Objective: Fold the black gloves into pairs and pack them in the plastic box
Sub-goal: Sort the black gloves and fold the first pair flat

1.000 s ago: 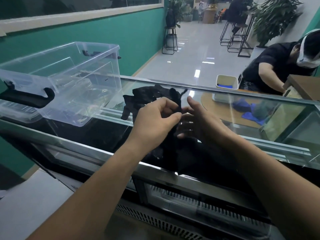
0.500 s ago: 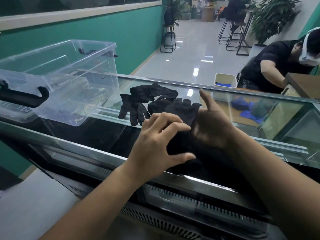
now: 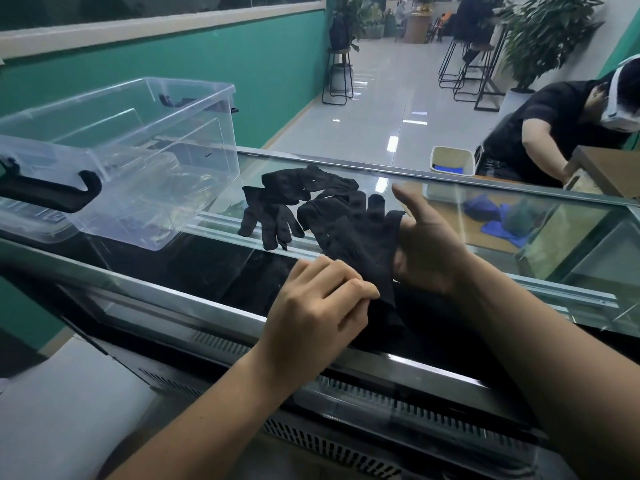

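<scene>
A black glove (image 3: 356,240) is stretched between my hands above the glass counter, fingers pointing away from me. My right hand (image 3: 429,251) grips its right edge from beneath, thumb raised. My left hand (image 3: 318,306) pinches the cuff end nearest me. Several loose black gloves (image 3: 287,199) lie in a small heap on the glass just beyond. The clear plastic box (image 3: 194,133) with black latch handles stands at the left on the counter; its inside looks bare.
The glass counter (image 3: 519,244) has a metal front rail and a far metal edge. Behind it a person in black leans over a wooden table (image 3: 609,168). A small white bin (image 3: 452,161), stools and plants stand on the floor beyond.
The glove was bunched up between my hands; now it is pulled flat. My left hand has slid back toward me along it to the cuff, and my right hand has shifted right.
</scene>
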`<control>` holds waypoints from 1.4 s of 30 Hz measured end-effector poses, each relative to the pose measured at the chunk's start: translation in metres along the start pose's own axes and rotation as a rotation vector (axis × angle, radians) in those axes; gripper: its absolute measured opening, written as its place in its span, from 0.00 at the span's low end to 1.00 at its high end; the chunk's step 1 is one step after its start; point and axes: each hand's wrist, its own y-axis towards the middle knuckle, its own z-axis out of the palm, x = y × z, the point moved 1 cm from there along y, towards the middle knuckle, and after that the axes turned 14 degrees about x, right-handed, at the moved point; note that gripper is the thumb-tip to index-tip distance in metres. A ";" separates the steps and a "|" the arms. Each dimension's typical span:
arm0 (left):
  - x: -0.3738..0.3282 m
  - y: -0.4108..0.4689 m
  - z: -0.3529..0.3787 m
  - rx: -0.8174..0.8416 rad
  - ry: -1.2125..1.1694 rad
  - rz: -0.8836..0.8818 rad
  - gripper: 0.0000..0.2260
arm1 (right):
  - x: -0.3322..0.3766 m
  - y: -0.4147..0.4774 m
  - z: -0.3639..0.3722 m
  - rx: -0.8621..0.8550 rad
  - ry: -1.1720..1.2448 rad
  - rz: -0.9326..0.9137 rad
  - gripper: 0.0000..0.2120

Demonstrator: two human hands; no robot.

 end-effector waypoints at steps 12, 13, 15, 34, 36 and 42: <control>-0.017 -0.012 0.015 0.179 -0.098 0.036 0.04 | -0.006 0.007 -0.014 -0.053 -0.244 0.140 0.21; -0.017 -0.013 0.015 0.200 -0.130 0.024 0.03 | -0.006 0.006 -0.013 -0.049 -0.247 0.140 0.20; -0.016 -0.013 0.014 0.237 -0.219 -0.018 0.03 | -0.007 0.007 -0.015 -0.040 -0.247 0.141 0.17; 0.066 0.026 -0.009 0.506 -0.492 -0.835 0.03 | -0.012 0.012 -0.027 -0.017 -0.146 0.155 0.23; 0.066 0.027 -0.011 0.475 -0.532 -0.849 0.03 | -0.012 0.012 -0.027 -0.007 -0.141 0.147 0.19; 0.067 0.025 -0.014 0.428 -0.533 -0.903 0.12 | -0.014 0.012 -0.026 -0.055 -0.099 0.149 0.20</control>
